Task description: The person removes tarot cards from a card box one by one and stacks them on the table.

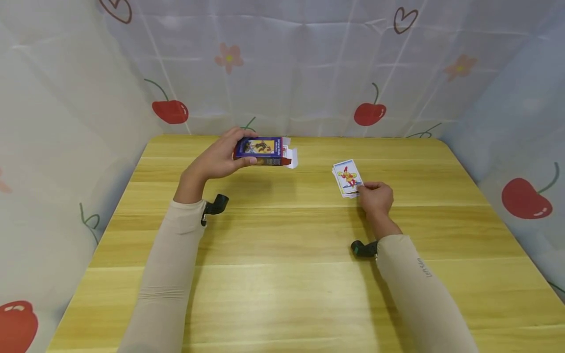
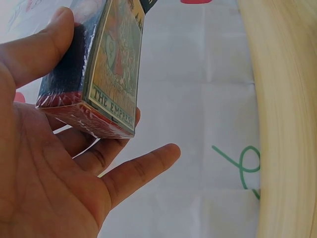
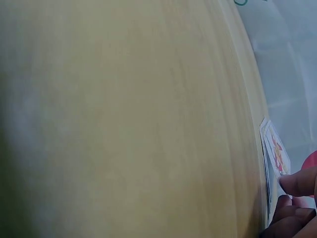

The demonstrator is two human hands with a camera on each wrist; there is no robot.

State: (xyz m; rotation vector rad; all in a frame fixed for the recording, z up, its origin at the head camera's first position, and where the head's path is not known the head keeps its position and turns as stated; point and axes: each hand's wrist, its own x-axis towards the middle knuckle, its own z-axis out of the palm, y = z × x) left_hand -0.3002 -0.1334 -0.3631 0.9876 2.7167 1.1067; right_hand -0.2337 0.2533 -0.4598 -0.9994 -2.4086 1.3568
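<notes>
My left hand (image 1: pixel 218 156) grips a tarot card box (image 1: pixel 260 149) between thumb and fingers, holding it above the far part of the table. The box lies sideways, its flap end pointing right with the white flaps (image 1: pixel 292 159) standing out. In the left wrist view, a side panel of the box (image 2: pixel 116 69) reads "THE EMPRESS", and the little finger extends away from it. My right hand (image 1: pixel 376 198) pinches a small stack of picture cards (image 1: pixel 347 176) at its near right corner. A red and yellow figure shows on the top card, and several edges fan out slightly below it.
The wooden table (image 1: pixel 282 284) spreads beneath both hands. A white curtain (image 1: pixel 304 73) with cherries, flowers and hearts hangs behind its far edge and along both sides. Black wrist cameras (image 1: pixel 364 249) sit on both sleeves.
</notes>
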